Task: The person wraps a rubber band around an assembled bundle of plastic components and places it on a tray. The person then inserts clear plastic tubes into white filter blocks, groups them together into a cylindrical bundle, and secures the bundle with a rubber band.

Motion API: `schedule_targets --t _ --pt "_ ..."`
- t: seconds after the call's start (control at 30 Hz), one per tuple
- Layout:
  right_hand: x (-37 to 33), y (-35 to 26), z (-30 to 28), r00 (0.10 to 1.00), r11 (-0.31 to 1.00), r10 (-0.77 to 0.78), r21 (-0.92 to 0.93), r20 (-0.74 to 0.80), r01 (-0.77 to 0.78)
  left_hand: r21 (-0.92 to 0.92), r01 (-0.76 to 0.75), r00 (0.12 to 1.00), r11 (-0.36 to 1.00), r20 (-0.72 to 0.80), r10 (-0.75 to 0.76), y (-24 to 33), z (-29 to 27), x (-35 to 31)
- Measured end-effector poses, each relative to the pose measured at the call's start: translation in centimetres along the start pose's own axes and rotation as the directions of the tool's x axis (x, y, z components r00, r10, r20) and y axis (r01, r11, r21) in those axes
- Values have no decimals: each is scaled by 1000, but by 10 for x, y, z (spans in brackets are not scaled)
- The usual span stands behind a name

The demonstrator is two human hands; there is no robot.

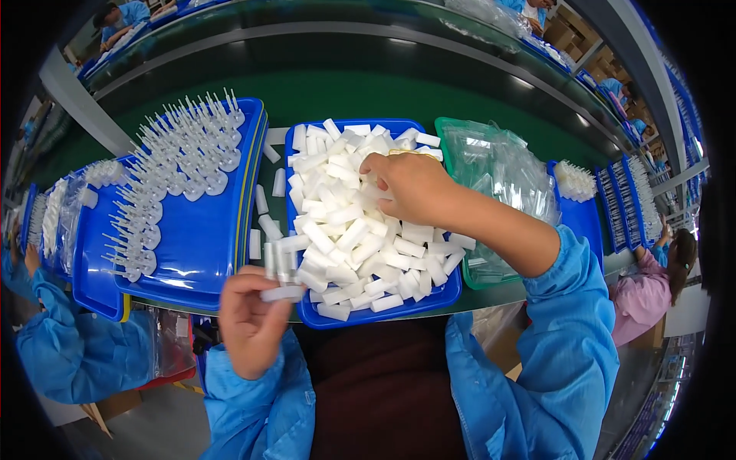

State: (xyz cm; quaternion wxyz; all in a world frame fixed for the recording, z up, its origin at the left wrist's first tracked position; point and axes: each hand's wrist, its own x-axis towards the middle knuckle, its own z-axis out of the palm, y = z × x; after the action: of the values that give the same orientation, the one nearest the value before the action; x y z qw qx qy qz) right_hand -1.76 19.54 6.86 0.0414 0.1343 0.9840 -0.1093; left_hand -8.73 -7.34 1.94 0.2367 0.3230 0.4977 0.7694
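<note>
My left hand [255, 318], at the near edge of the line, pinches a clear plastic part [282, 277] by its round flat base. Upright tubes stand on that base, somewhat blurred. White foam pieces [353, 238], short and block-like, are heaped in a blue tray [454, 295] in front of me. Over the far right of this heap my right hand [414, 188] reaches in, its index finger and thumb curved and apart at the foam. Its other fingers are hidden behind the hand.
Left, stacked blue trays [192, 253] carry rows of clear plastic parts [184, 149] with upright stems. Loose foam pieces [268, 227] lie between trays. At right, a green tray [491, 277] holds clear plastic bags [502, 172]. A neighbouring worker's blue sleeve [84, 345] is at left.
</note>
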Motion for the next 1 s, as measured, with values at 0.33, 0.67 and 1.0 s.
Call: schedule_targets --t 0.33,0.67,1.0 --pt "-7 11 13 971 982 -70 156 -227 107 -70 21 989 997 151 -10 -35 26 2" --pt "-76 -4 -3 976 639 160 769 -150 14 -56 23 967 998 254 -8 -29 44 -7" --pt "-114 -10 43 943 49 310 993 -116 106 -12 54 875 998 482 -42 -34 57 -7"
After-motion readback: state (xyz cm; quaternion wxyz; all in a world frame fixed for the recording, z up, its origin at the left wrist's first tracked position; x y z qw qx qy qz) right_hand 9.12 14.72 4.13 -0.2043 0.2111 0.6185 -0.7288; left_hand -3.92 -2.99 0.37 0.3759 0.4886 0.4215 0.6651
